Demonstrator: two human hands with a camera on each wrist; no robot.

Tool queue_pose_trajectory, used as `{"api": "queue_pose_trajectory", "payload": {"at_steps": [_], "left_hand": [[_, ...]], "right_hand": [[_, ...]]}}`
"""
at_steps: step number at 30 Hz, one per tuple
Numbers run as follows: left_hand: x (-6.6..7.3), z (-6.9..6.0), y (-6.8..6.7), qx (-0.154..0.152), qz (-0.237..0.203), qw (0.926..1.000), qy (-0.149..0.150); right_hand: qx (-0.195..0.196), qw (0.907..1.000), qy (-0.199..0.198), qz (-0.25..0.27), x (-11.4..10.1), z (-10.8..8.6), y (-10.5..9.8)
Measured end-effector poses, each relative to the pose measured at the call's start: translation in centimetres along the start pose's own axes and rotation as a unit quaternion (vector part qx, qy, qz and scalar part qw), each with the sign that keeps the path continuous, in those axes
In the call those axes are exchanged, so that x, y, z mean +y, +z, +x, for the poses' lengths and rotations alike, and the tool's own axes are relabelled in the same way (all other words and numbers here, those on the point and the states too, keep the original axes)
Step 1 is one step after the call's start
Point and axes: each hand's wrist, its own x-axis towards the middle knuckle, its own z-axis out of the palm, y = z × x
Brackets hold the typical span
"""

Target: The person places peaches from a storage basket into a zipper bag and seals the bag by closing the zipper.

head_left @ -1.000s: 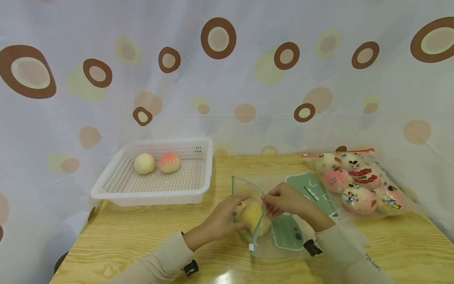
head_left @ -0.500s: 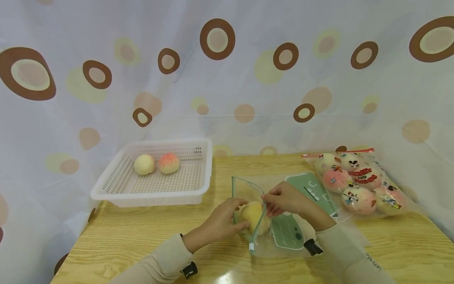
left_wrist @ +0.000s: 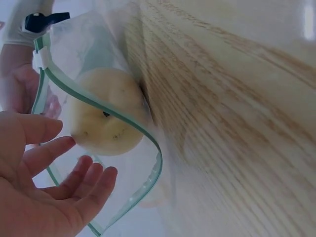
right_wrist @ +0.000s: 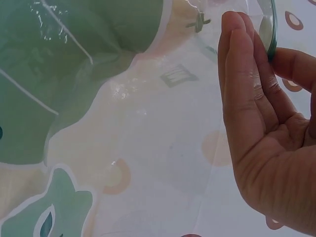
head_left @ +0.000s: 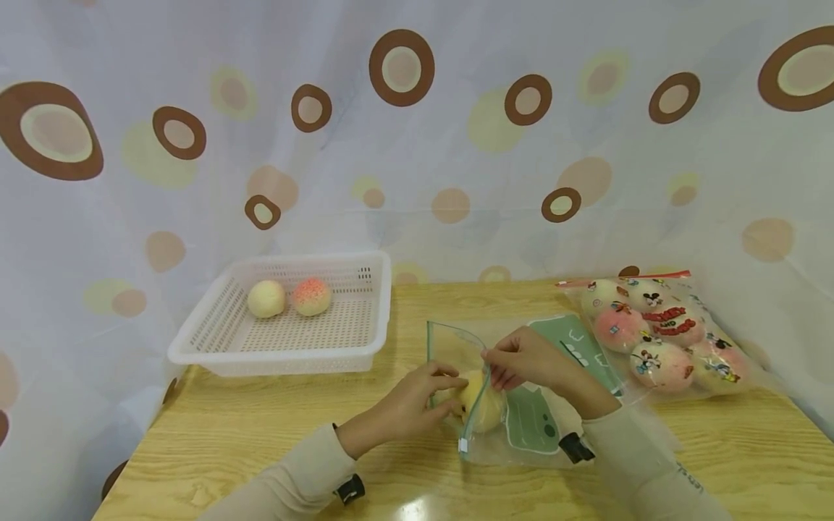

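Note:
A pale yellow peach (left_wrist: 106,111) lies inside a clear zip bag (head_left: 531,427) with a green printed picture and a green zip edge. My left hand (head_left: 417,401) is at the bag's mouth, fingers loosely bent. In the left wrist view, the fingertips (left_wrist: 69,141) of that left hand (left_wrist: 54,182) are beside the peach without wrapping it; whether one touches it I cannot tell. My right hand (head_left: 528,362) pinches the green rim of the bag between thumb and fingers. The right wrist view shows this right hand (right_wrist: 266,113) at the rim, the printed film stretching away beside it.
At the left stands a white plastic basket (head_left: 280,358) with a pale peach (head_left: 266,299) and a red-speckled peach (head_left: 312,297) in it. A filled, red-zipped cartoon bag (head_left: 664,340) of several peaches lies at the right. Behind the wooden table (head_left: 260,434) hangs a patterned curtain (head_left: 417,152).
The peach has shifted slightly right, deeper into the bag. My left fingers have moved a little right with it and come away from round it. The right hand still pinches the rim.

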Motion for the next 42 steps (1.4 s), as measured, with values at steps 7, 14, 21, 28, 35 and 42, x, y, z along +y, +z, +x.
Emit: {"api": "queue_pose_trajectory", "payload": {"at_steps": [7, 14, 21, 28, 35, 42], "left_hand": [[-0.2, -0.1, 0.0, -0.013, -0.013, 0.9998, -0.007], [-0.2, -0.3, -0.1, -0.012, -0.024, 0.9993, -0.025], [-0.5, -0.8, -0.6, 0.002, -0.027, 0.9991, -0.032], [-0.4, -1.2, -2.5, 0.023, -0.022, 0.9994, -0.012], [-0.6, -1.5, -5.4, 0.085, 0.024, 0.9961, 0.006], [-1.9, -1.8, -8.1, 0.139, 0.055, 0.9886, -0.012]], "right_hand": [[-0.006, 1.0, 0.005, -0.002, -0.3, 0.1, -0.1], [-0.003, 0.9999, 0.014, 0.004, -0.2, 0.1, 0.2], [-0.003, 1.0, 0.006, 0.0, 0.2, 0.3, 0.5], [0.001, 1.0, 0.008, -0.002, 0.2, 0.3, 0.5], [-0.003, 0.9999, 0.012, -0.002, 0.5, 0.4, 0.6], [-0.007, 0.9999, 0.009, 0.002, 0.5, 0.5, 0.6]]}}
